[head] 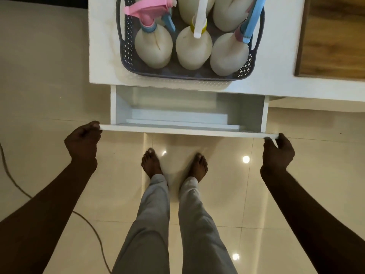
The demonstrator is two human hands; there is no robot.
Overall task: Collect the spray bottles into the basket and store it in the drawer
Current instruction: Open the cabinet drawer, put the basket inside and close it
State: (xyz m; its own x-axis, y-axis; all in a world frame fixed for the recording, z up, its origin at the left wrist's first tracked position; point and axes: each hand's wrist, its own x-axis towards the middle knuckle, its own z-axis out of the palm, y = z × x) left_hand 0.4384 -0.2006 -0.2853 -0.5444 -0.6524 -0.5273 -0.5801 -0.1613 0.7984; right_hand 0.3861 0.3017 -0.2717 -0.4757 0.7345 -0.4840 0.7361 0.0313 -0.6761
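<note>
A grey perforated basket [177, 73] stands on the white cabinet top [102, 56], holding several cream spray bottles upright. The near left bottle [153, 48] has a pink trigger head, the middle one [194, 48] a white and yellow head, the right one [229, 56] a blue head. Below the cabinet top, a white drawer [187, 129] is pulled out and its inside looks bare. My left hand [84, 141] grips the left end of the drawer front. My right hand [277, 150] pinches the right end of it.
A wooden panel [331, 36] lies at the upper right on the cabinet. My bare feet [173, 165] stand on glossy beige floor tiles just in front of the drawer. A dark cable [87, 222] runs across the floor at lower left.
</note>
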